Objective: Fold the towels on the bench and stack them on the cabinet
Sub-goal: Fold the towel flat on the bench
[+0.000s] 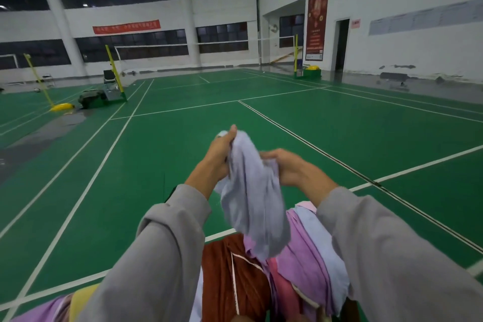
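I hold a pale lavender towel (252, 196) up in front of me, bunched and hanging down. My left hand (218, 157) grips its top edge, and my right hand (290, 167) pinches the cloth a little lower on the right. Below the hanging towel lies a heap of other towels: a rust-brown one (224, 280), pink-purple ones (298, 253) and a pale blue one (321, 243). More lilac and yellow cloth (78, 300) shows at the lower left. The bench beneath the heap is hidden, and no cabinet is in view.
A green badminton court floor (183, 138) with white lines stretches ahead. Yellow net posts (115, 73) with a net stand at the back, a chair (109, 81) beside one post. White walls and a dark doorway (341, 44) lie at the right.
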